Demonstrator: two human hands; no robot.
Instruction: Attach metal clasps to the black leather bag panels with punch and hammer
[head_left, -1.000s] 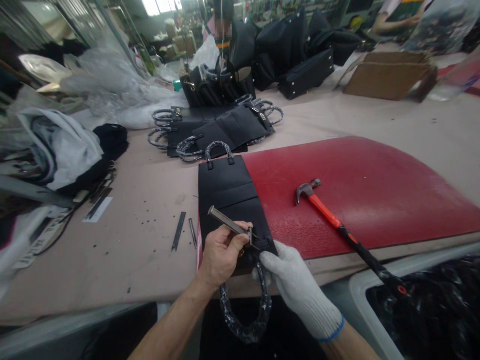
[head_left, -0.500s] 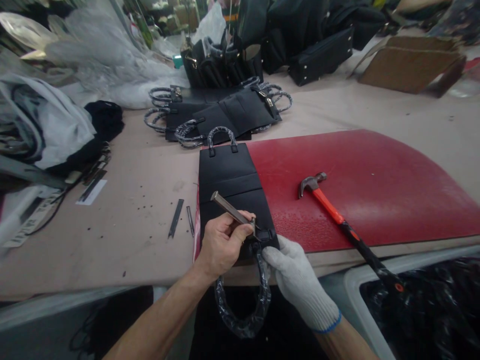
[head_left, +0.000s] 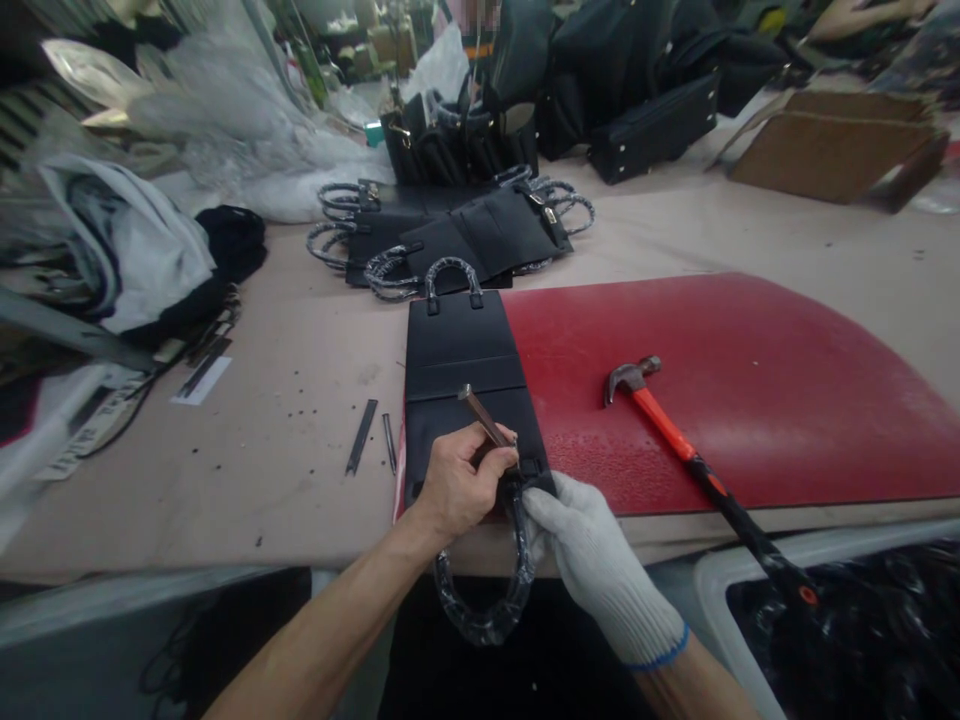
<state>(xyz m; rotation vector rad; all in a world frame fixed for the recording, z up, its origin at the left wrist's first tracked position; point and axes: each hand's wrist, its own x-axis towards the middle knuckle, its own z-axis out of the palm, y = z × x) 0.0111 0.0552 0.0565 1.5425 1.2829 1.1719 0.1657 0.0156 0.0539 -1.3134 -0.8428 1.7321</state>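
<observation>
A black leather bag panel (head_left: 465, 345) lies at the red mat's left end, with a plastic-wrapped handle at its far side. A second wrapped handle (head_left: 484, 625) hangs over the table's front edge toward me. My left hand (head_left: 463, 480), bare, pinches a metal punch (head_left: 482, 415). The punch leans, its lower end close to the near handle's base; the fingers partly hide its tip. In a white knitted glove, my right hand (head_left: 589, 535) pinches the panel's near right corner beside that handle.
A claw hammer (head_left: 675, 440) with an orange and black grip rests on the red mat (head_left: 765, 390). Two slim metal tools (head_left: 362, 437) lie left of the panel. Several more panels (head_left: 480, 235) are piled behind. A lined bin (head_left: 720, 610) stands at the lower right.
The punch stands more upright and its tip has shifted slightly at the handle's base. My right hand keeps its hold on the corner. The whole view has shifted a little.
</observation>
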